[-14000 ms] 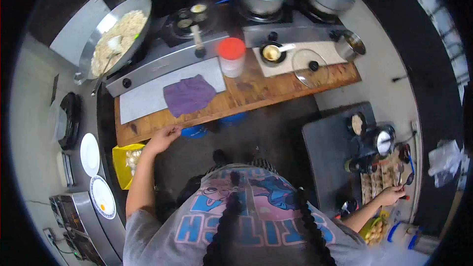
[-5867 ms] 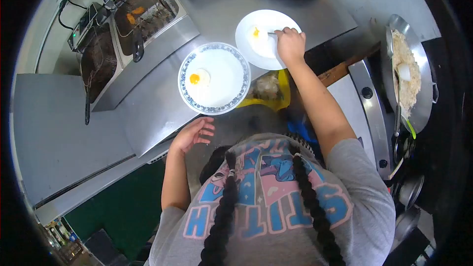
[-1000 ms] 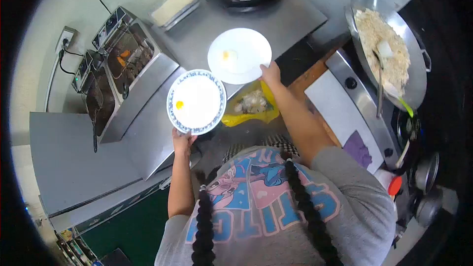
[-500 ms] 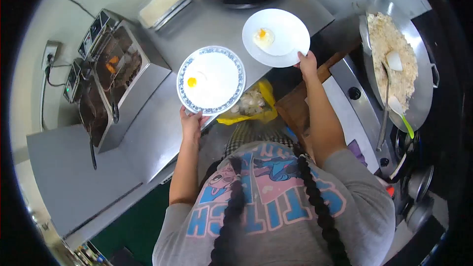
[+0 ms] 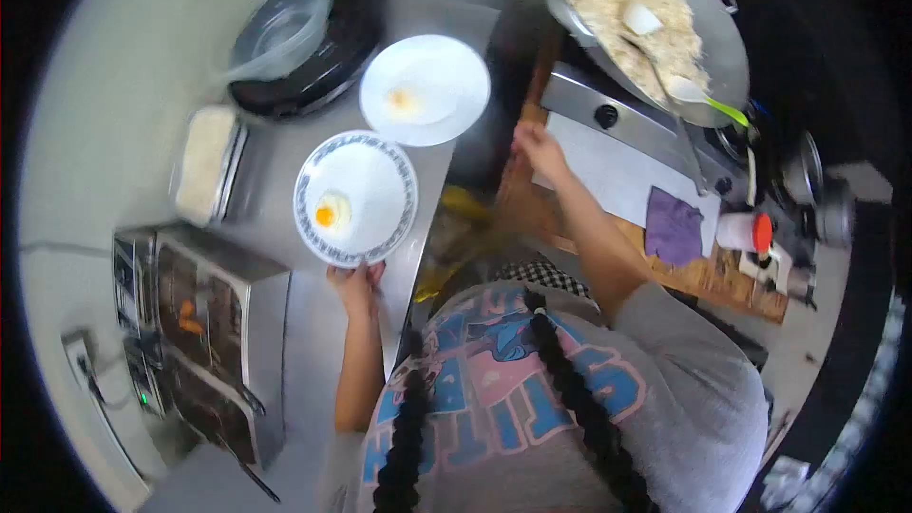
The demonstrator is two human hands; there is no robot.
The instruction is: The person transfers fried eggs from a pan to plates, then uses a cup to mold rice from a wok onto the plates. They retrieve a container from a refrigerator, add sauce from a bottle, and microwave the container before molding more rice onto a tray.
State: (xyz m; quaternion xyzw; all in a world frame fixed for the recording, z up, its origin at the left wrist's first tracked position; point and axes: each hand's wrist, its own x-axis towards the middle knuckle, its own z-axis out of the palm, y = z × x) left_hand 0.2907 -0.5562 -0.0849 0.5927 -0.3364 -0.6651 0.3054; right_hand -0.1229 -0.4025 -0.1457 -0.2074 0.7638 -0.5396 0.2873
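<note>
My left hand grips the near rim of a white plate with a blue-grey patterned border, over the metal counter. On that plate, toward its left side, is a fried egg with a yellow yolk. Just beyond it a plain white plate rests on the counter with another egg, blurred, on it. My right hand is apart from both plates, to the right of the counter edge. Its fingers look loosely curled, somewhat blurred, and no object shows in them.
A large pan of rice with a long-handled ladle and a green-handled spoon stands at upper right. A fryer is at lower left. Behind the plates are a black round appliance and a rectangular container. A purple cloth lies right.
My right hand has let go of the plain plate and moved away from it. The patterned plate is still in my left hand. The view has turned toward the stove on the right.
</note>
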